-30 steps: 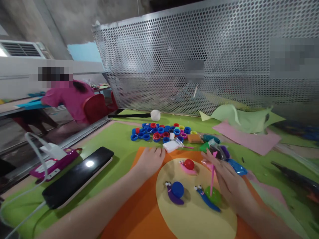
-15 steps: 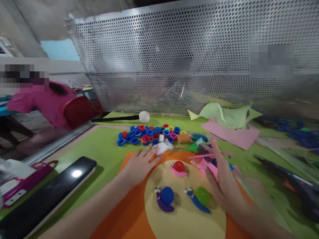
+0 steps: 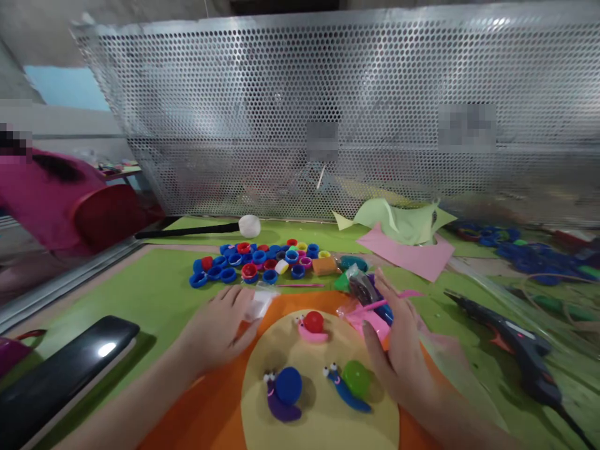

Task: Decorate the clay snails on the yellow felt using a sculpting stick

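Observation:
My left hand (image 3: 222, 328) lies with fingers spread at the left edge of an orange sheet (image 3: 180, 412), against a clear packet of white material (image 3: 259, 304). My right hand (image 3: 400, 347) is open, thumb apart, beside a packet of pink clay (image 3: 370, 324) and a pink stick (image 3: 370, 307). Between the hands, a pale yellow circle (image 3: 319, 431) on the orange sheet bears three snail figures with googly eyes: a pink snail with a red shell (image 3: 313, 326), a purple snail with a blue shell (image 3: 285, 394), and a blue snail with a green shell (image 3: 350, 386).
Coloured bottle caps (image 3: 259, 257) lie behind the sheet, near an orange block (image 3: 324, 266). A phone (image 3: 70, 362) is at left, a glue gun (image 3: 509, 337) at right. Pink and green paper (image 3: 405, 253) lies before a perforated metal panel (image 3: 262, 125). A person in pink (image 3: 51, 181) sits at left.
The view has turned right. My left hand has moved left and nearer, the white packet shifting with it and uncovering more of a thin pink stick. My right hand stays beside the pink packet.

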Demonstrator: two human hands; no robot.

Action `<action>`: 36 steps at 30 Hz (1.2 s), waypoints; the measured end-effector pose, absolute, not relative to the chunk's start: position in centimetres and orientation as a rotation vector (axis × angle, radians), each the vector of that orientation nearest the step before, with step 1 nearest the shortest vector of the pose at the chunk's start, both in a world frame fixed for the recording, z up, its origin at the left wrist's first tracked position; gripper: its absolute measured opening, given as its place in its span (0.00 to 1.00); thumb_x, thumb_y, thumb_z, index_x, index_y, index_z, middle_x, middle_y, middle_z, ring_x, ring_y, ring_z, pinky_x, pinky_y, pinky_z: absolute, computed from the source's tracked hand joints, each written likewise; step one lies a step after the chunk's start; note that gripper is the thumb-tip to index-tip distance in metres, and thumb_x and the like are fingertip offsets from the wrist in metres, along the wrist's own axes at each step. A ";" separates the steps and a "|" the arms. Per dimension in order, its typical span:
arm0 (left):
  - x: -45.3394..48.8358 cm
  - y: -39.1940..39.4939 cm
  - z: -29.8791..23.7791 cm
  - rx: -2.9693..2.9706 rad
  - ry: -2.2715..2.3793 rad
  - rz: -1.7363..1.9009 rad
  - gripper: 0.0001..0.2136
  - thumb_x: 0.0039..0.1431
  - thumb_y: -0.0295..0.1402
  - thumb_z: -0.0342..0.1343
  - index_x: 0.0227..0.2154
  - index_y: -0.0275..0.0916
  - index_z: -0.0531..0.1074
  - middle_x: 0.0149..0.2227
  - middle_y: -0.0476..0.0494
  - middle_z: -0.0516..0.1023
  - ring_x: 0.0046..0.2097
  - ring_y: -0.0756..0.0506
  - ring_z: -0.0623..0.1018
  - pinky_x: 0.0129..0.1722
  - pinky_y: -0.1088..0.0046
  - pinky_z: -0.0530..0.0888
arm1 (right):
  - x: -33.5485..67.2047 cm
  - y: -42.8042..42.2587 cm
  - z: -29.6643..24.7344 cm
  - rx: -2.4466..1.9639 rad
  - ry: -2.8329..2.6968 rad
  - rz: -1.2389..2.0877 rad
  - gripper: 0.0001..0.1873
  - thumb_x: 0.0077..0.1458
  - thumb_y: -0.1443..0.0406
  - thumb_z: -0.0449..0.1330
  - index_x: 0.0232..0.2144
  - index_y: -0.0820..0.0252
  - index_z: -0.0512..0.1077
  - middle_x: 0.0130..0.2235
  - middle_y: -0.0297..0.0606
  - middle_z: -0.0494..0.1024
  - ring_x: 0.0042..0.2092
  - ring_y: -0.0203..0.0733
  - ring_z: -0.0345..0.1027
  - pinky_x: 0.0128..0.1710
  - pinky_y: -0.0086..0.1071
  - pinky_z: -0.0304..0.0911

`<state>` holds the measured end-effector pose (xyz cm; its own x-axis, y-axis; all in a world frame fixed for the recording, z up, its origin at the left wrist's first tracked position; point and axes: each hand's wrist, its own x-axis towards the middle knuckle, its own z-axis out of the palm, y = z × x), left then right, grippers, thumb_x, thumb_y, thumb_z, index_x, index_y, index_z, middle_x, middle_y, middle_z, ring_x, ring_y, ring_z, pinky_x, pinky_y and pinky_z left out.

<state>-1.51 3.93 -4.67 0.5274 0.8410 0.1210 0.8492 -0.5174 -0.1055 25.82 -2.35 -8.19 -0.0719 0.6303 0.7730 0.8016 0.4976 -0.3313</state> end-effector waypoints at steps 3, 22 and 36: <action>-2.1 4.5 -5.1 -2.634 -1.507 -0.179 0.25 0.60 0.44 0.40 0.52 0.28 0.61 0.47 0.29 0.71 0.47 0.36 0.71 0.43 0.59 0.70 | 25.9 -2.4 -8.2 -1.151 -1.772 -0.243 0.21 0.59 0.72 0.48 0.54 0.61 0.53 0.56 0.52 0.61 0.58 0.53 0.53 0.51 0.49 0.54; -2.2 3.3 -5.6 -2.687 -1.609 -0.382 0.26 0.47 0.26 0.45 0.53 0.35 0.59 0.45 0.36 0.65 0.44 0.40 0.71 0.41 0.63 0.72 | 25.9 -1.7 -8.2 -1.262 -1.918 0.075 0.10 0.58 0.71 0.45 0.38 0.55 0.64 0.35 0.36 0.76 0.36 0.39 0.73 0.34 0.29 0.70; -1.5 1.2 -4.0 -2.609 -1.699 -0.449 0.27 0.46 0.47 0.60 0.51 0.48 0.65 0.46 0.42 0.65 0.42 0.41 0.72 0.38 0.66 0.72 | 26.2 -1.7 -8.5 -1.297 -1.943 0.037 0.10 0.60 0.70 0.46 0.39 0.51 0.63 0.36 0.33 0.75 0.36 0.37 0.72 0.31 0.26 0.70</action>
<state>-1.50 1.23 -3.98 0.3761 0.8964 0.2346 0.8952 -0.4168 0.1576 26.18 -1.68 -8.51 -0.1711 0.7932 0.5844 0.7703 0.4775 -0.4227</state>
